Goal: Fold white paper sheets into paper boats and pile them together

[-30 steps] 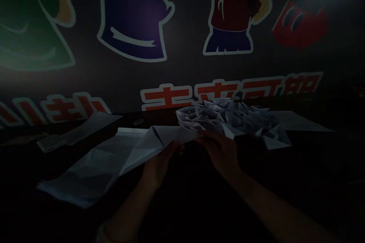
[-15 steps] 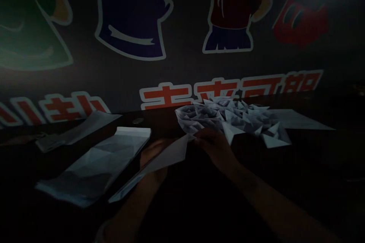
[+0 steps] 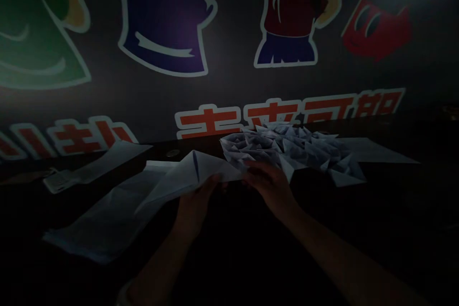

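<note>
A partly folded sheet of white paper (image 3: 175, 179) stretches between my hands, pointed toward the right and with a dark slit where its layers part. My left hand (image 3: 199, 198) grips its lower edge from below, thumb on top. At the pointed right end, my right hand (image 3: 268, 181) pinches the tip between thumb and fingers. Beneath and left of the folded sheet lies a stack of creased white paper (image 3: 96, 224), partly covered by it. Just beyond my right hand sits a heap of folded paper shapes (image 3: 301, 146) with sharp points.
A flat white sheet (image 3: 376, 150) lies partly under the heap on the right. Toward the back left are another paper strip (image 3: 114, 158) and a small pale object (image 3: 59, 180). A small round object (image 3: 172, 153) lies near the wall (image 3: 229, 86), which carries cartoon figures. The scene is very dark.
Half a second ago the folded paper was tilted down toward me, off the stack, with my left hand behind it. Now it is turned back up over the stack, with my left thumb in front.
</note>
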`<state>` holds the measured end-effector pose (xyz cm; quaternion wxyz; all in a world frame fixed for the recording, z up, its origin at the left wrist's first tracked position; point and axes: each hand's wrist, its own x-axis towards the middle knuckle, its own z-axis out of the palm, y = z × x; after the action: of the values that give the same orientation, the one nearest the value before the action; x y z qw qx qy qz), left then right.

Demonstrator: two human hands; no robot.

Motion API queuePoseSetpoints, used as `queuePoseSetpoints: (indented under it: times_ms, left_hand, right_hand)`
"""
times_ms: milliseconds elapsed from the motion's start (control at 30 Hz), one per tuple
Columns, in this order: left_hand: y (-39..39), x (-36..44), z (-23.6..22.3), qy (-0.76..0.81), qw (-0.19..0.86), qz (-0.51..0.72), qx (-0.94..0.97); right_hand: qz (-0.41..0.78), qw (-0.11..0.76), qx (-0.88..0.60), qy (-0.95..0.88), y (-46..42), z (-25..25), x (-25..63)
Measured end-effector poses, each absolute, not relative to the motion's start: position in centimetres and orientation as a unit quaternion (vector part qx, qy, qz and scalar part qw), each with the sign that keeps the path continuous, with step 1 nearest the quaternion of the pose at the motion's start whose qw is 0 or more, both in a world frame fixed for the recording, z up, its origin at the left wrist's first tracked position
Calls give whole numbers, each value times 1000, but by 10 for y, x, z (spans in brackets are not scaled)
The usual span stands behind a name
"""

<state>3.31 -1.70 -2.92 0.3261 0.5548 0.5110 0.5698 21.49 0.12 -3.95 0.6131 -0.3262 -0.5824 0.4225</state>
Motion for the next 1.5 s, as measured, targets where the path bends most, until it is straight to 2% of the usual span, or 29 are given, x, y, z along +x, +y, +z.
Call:
queuePoseSetpoints:
  times_ms: [100, 167, 367, 433, 533, 633, 733, 933, 1000, 1100, 1267, 1500]
  left_hand:
    - [-16, 35, -32, 487, 362, 590, 533]
    - [-15, 37, -33, 465, 395, 599, 519]
    - [-16, 45, -38, 457, 468, 572, 494]
    - [-16, 45, -40, 449, 473, 561, 510]
    - [-15, 43, -41, 447, 464, 543, 538]
    - [-14, 40, -40, 459, 455, 532, 547]
    - [-16, 38, -37, 472, 431, 530, 557]
    - [-15, 34, -41, 461, 399, 525, 594]
    - [-13, 34, -44, 459, 391, 541, 587]
    - [-9, 34, -48, 428, 418, 575, 558]
    - [-10, 34, -46, 336, 554, 564, 512]
    - [-16, 35, -39, 270, 623, 516, 522]
  right_hand:
    - [506, 581, -318, -552, 2, -39, 215]
    - [510, 550, -335, -571, 1, -38, 215]
    - [351, 558, -361, -660, -5, -39, 213]
    - [426, 548, -330, -640, -4, -41, 212]
    - [616, 504, -269, -542, 2, -43, 212]
    - [678, 465, -249, -512, 6, -45, 214]
    - [635, 467, -274, -551, 3, -44, 216]
    - [364, 490, -373, -699, -7, -37, 216]
    - [340, 488, -374, -712, -8, -36, 216]
    - [426, 461, -358, -692, -7, -36, 214]
    - [581, 429, -305, -620, -2, -43, 213]
    - [652, 394, -287, -581, -2, -45, 212]
